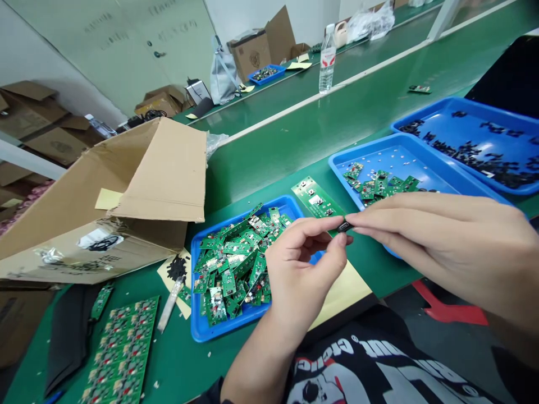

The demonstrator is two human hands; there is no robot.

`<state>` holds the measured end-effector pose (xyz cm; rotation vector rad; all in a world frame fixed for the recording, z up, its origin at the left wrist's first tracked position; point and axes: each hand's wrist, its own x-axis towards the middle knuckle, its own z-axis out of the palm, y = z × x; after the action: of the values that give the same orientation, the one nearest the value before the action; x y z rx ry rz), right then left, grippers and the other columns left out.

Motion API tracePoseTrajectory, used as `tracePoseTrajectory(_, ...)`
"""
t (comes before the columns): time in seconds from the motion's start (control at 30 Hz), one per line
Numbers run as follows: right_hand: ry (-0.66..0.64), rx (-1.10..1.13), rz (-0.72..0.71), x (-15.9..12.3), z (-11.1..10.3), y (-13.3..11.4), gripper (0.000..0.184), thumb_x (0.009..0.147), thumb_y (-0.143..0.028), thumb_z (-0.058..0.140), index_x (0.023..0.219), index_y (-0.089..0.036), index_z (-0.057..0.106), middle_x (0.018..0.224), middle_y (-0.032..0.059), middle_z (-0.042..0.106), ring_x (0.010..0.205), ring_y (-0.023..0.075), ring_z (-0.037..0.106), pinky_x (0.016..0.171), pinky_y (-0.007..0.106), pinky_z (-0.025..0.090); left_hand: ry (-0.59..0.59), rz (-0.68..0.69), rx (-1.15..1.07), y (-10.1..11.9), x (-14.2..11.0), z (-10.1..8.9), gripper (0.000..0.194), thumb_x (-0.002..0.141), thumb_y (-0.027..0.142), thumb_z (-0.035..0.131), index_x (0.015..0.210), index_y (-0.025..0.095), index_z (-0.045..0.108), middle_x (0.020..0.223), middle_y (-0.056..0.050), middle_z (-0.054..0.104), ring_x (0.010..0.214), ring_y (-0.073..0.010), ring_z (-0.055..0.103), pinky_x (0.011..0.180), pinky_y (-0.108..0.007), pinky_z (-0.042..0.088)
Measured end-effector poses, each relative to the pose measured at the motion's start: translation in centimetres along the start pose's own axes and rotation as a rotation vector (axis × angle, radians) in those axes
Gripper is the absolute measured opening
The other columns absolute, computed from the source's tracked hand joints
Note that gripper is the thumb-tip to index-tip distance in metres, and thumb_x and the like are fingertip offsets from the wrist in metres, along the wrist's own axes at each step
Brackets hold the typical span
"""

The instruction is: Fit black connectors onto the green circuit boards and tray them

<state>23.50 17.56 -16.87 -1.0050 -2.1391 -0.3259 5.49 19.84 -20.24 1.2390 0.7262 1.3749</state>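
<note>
A small black part (344, 226) with an oblong slot in its face is pinched between the thumb and index finger of my left hand (298, 261). From the other side, the fingertips of my right hand (438, 230) grip it too. Just behind the fingers, a long green circuit board (316, 197) with several push buttons lies on the bench. Left of my left hand, a blue tray (194, 303) is heaped with small green circuit boards (236, 264). Another blue tray (425, 154), holding more boards, is partly covered by my right hand.
A blue tray (522, 126) of black parts stands at the far right. An open cardboard box (164, 168) rises at the left. A panel of joined boards (124, 348) and black pieces (177, 268) on paper lie front left. A water bottle (327, 62) stands behind.
</note>
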Motion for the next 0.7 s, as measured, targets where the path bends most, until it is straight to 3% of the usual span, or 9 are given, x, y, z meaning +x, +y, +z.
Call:
tracePoseTrajectory(0.13,-0.001,0.004,0.004,0.2,0.1,-0.1,0.016,0.109,-0.007,0.055,0.108,-0.015,0.069,0.095,0.0047,0.077,0.084,0.0107,0.073,0.076,0.021,0.061,0.008,-0.009,0.055,0.7,0.3,0.3,0.015,0.078,0.008,0.083,0.087,0.020,0.086,0.078,-0.002,0.076,0.067,-0.0105,0.074,0.065,-0.017,0.064)
tracePoseTrajectory(0.3,-0.024,0.015,0.031,0.3,0.0,0.1,0.021,0.112,-0.012,0.051,0.119,-0.013,0.071,0.103,0.0049,0.081,0.092,0.0122,0.078,0.085,0.019,0.064,0.026,0.028,0.095,1.1,0.5,0.3,0.013,0.077,0.009,0.083,0.085,0.020,0.084,0.075,-0.001,0.072,0.067,-0.0104,0.072,0.065,-0.019,0.063)
tracePoseTrajectory(0.47,-0.075,0.076,-0.004,0.7,-0.9,0.9,0.028,0.114,-0.015,0.046,0.102,-0.017,0.071,0.092,0.0009,0.080,0.080,0.0086,0.076,0.078,0.014,0.061,-0.018,0.041,0.151,1.0,0.4,-0.1,0.012,0.077,0.011,0.082,0.084,0.020,0.083,0.075,-0.001,0.073,0.065,-0.0105,0.069,0.062,-0.020,0.060)
tracePoseTrajectory(0.6,-0.141,0.093,-0.050,1.0,-1.4,0.9,0.030,0.115,-0.015,0.040,0.100,-0.020,0.066,0.093,0.0028,0.078,0.077,0.0117,0.074,0.063,0.023,0.058,-0.045,0.079,0.189,0.9,0.4,-0.3,0.013,0.078,0.010,0.080,0.086,0.021,0.083,0.078,-0.002,0.074,0.065,-0.0109,0.067,0.060,-0.021,0.057)
tracePoseTrajectory(0.7,-0.133,0.095,-0.050,0.7,-1.2,0.6,0.024,0.114,-0.012,0.043,0.106,-0.019,0.064,0.097,0.0045,0.077,0.082,0.0136,0.073,0.068,0.026,0.059,-0.037,0.076,0.157,1.0,0.5,-0.4,0.014,0.078,0.009,0.079,0.084,0.021,0.082,0.078,-0.001,0.074,0.065,-0.0103,0.067,0.060,-0.021,0.057)
